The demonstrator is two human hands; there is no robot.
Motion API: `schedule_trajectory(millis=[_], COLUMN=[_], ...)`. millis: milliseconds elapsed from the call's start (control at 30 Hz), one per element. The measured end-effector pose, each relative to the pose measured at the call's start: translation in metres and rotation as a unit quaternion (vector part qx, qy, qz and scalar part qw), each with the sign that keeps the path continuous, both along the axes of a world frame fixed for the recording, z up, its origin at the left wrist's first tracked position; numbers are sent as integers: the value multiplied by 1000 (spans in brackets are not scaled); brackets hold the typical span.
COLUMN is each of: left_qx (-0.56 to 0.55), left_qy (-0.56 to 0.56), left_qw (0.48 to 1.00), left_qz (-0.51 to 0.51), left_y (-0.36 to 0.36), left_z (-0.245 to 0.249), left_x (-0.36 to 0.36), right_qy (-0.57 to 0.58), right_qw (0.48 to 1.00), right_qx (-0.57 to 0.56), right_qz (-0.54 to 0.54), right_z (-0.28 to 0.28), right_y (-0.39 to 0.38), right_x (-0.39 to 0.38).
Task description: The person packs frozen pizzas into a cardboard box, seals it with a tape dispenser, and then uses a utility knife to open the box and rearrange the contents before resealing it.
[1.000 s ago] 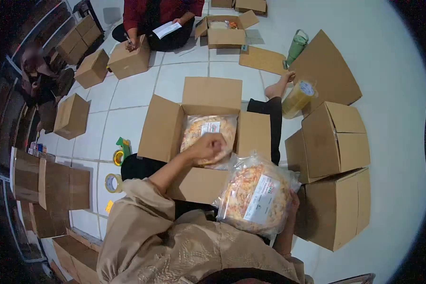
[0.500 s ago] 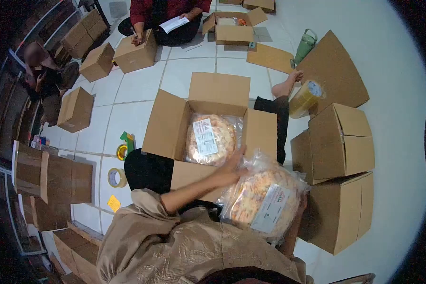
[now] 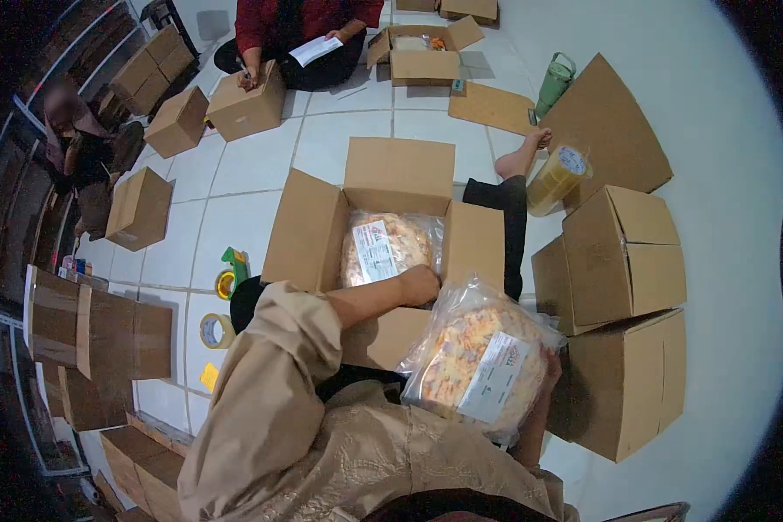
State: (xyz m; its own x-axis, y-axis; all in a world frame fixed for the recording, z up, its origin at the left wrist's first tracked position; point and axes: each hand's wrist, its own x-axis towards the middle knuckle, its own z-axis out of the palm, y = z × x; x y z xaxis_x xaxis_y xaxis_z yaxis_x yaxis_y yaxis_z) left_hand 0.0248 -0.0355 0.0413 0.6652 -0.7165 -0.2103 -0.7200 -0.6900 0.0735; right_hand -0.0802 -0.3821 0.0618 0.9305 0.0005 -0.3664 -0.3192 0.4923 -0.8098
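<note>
An open cardboard box [image 3: 400,163] stands between my legs, its flaps spread. Inside lies a clear plastic pack of pizza [image 3: 388,247] with a white label. My left hand [image 3: 419,284] is closed at the near right edge of that pack, inside the box; what its fingers hold is hidden. A second labelled pizza pack [image 3: 470,357] is tilted over my lap, right of the box's near flap. My right hand [image 3: 548,370] holds it by its right side, the fingers mostly behind the bag.
Closed boxes [image 3: 622,383] are stacked at right beside tape rolls [image 3: 558,178] and a green bottle [image 3: 555,83]. Tape [image 3: 217,331] and a green dispenser [image 3: 231,271] lie left. A person in red [image 3: 309,43] writes on a box; another person [image 3: 78,139] sits far left.
My left hand has moved left, off the held pizza pack and into the box, and its fingers have closed. My right hand keeps the second pack in nearly the same place.
</note>
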Motion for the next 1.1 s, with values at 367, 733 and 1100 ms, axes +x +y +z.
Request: schedule_trajectory(millis=[367, 733, 1100], left_qx=[-584, -623, -4], left_qy=[295, 197, 65], left_qw=[719, 733, 995], left_qz=[237, 189, -71], left_y=[71, -20, 10], left_z=[148, 191, 13], left_x=[-20, -50, 0], right_qy=[-113, -54, -30], right_qw=[970, 996, 998], right_qx=[214, 66, 53], right_qz=[35, 5, -8], right_z=[-10, 21, 24], right_y=[3, 11, 11], right_x=[-3, 10, -2])
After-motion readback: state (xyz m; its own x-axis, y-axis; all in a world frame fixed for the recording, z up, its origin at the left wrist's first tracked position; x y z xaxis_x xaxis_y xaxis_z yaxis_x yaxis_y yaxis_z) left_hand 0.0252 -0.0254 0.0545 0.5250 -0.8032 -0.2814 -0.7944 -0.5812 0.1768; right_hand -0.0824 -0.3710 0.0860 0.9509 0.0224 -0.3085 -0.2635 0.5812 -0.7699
